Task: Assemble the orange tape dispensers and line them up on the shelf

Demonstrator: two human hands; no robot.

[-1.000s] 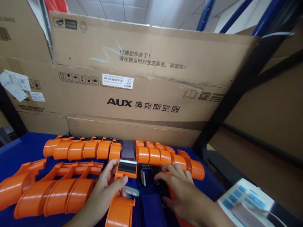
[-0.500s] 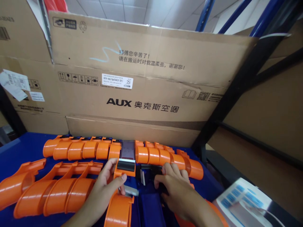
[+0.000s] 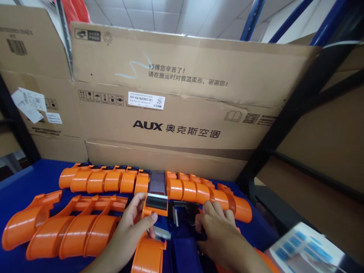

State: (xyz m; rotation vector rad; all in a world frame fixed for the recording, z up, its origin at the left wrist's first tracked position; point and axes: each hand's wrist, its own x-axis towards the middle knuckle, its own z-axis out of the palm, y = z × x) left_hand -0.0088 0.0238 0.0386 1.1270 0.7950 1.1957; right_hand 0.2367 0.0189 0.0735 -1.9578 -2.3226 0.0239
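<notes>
1. Near the front edge of the blue bench (image 3: 34,182), the left hand (image 3: 133,223) pinches an orange tape dispenser (image 3: 152,227) below its serrated blade (image 3: 156,195).
2. The right hand (image 3: 218,231) curls over dark small parts (image 3: 184,212); what it grips, if anything, cannot be told.
3. Fingers are best kept clear of the teeth, with the body held steady.
4. Glossy, curved orange plastic shells (image 3: 71,231) nest in rows; matte corrugated cardboard boxes (image 3: 176,113) stand behind.
</notes>
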